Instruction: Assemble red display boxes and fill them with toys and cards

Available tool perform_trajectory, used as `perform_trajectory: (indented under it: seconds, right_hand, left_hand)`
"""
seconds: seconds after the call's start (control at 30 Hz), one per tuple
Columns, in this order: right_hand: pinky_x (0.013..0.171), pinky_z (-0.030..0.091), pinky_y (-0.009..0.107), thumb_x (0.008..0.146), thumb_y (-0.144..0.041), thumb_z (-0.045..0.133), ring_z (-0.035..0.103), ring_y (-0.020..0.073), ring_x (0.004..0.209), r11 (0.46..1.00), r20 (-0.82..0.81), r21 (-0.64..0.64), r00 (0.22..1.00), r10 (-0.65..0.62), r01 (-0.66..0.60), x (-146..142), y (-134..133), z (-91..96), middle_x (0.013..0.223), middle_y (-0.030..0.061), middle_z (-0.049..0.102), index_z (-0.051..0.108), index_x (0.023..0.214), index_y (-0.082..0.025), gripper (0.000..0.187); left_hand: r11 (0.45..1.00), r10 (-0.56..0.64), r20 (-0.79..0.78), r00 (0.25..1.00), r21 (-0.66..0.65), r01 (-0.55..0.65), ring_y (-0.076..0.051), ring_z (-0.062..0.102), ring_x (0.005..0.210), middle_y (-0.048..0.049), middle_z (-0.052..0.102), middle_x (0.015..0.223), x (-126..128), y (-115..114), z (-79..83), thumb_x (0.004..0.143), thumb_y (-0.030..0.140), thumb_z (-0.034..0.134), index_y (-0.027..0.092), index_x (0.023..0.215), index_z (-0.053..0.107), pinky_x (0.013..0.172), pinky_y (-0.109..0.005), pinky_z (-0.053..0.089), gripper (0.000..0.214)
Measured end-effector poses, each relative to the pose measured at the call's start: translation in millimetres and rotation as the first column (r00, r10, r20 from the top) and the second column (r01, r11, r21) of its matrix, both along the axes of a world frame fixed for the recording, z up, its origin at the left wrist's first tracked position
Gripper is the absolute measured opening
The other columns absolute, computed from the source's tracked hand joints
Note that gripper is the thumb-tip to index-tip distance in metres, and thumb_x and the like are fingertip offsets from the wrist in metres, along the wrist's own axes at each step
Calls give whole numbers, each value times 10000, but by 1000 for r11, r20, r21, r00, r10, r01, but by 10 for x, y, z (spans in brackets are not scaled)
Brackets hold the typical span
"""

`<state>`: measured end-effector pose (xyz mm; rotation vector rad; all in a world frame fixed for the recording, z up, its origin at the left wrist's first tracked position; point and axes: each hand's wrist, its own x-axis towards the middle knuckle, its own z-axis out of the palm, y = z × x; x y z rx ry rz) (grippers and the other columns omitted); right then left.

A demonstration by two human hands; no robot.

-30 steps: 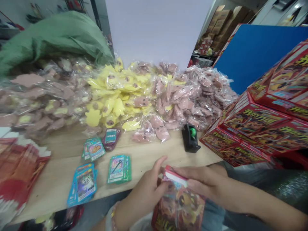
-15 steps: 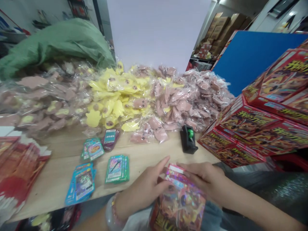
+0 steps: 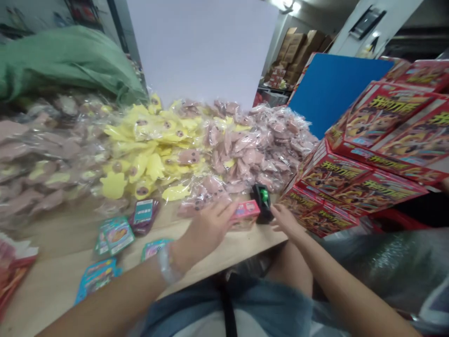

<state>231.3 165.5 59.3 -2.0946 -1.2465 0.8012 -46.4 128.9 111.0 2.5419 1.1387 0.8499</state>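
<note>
A small red-and-pink printed carton (image 3: 246, 214) rests at the front of the table, seen from its narrow side. My left hand (image 3: 207, 228) grips the carton's left end, its fingers over the top edge. Right beside the carton stands a black tape dispenser (image 3: 262, 204) with a green roll. My right hand (image 3: 285, 221) is at the dispenser's right side, fingers slightly apart and nothing visible in them. Fine detail at the right fingertips is blurred.
Several card stacks (image 3: 115, 235) lie on the left of the table. Behind them spreads a heap of bagged yellow and pink figures (image 3: 150, 154). Stacked red display boxes (image 3: 351, 173) stand on the right. Flattened red cartons (image 3: 14, 267) lie far left; a green sack (image 3: 70, 65) sits behind.
The carton has moved from above my lap up to the table beside the tape dispenser. My right hand has let go of it and moved to the dispenser. The view has shifted right.
</note>
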Motion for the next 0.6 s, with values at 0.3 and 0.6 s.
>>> perform_trajectory:
  seconds: [0.3,0.6]
  right_hand:
    - [666,505,298,796,-260,534,616,152,733,987,-470,-146,874,-127,65,109,13,-245,835,47,639,590,830,-149,130]
    - [591,381,248,670,-468,629,460,129,591,987,-650,160,754,92,18,-695,-535,1,578,-10,511,565,590,-171,314]
  left_hand:
    - [962,-53,-293,955,-270,-30,-203,611,878,-104,591,1093,129,256,-123,851,111,389,204,1313,330,755,-321,495,476]
    - [979,-34,-491,871,-191,-69,-212,633,782,-116,624,1003,309,322,41,873,131,329,139,1326,279,667,-319,499,456]
